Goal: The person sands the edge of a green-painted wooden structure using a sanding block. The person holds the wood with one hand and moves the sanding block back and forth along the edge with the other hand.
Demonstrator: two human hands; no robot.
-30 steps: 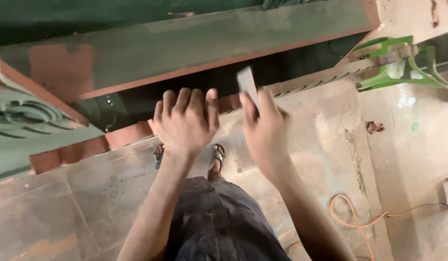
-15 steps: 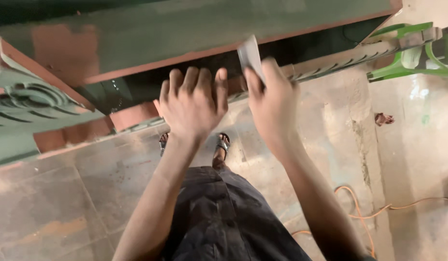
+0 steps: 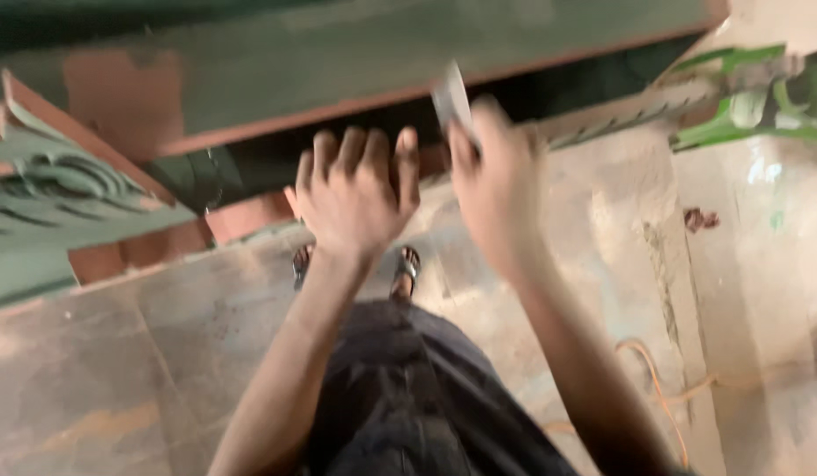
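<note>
Looking down, both my arms reach forward over my dark trousers [image 3: 408, 397] and sandalled feet [image 3: 408, 264]. My left hand [image 3: 355, 198] is spread flat with fingers apart, holding nothing, just short of the long green-painted wooden beam [image 3: 382, 53] with a reddish-brown lower edge. My right hand [image 3: 496, 189] is closed on a small flat grey piece [image 3: 451, 101], possibly sandpaper, raised toward that beam's lower edge. The picture is motion-blurred, so the piece's make is unclear.
A carved green and brown wooden part [image 3: 64, 203] lies at the left. A green plastic frame [image 3: 761, 97] sits at the upper right. An orange cord [image 3: 655, 379] runs across the dusty stone floor [image 3: 144, 353] at the lower right.
Both hands have moved up and forward toward the green beam. The right hand carried the grey piece closer to the beam's edge, and the view shifted slightly.
</note>
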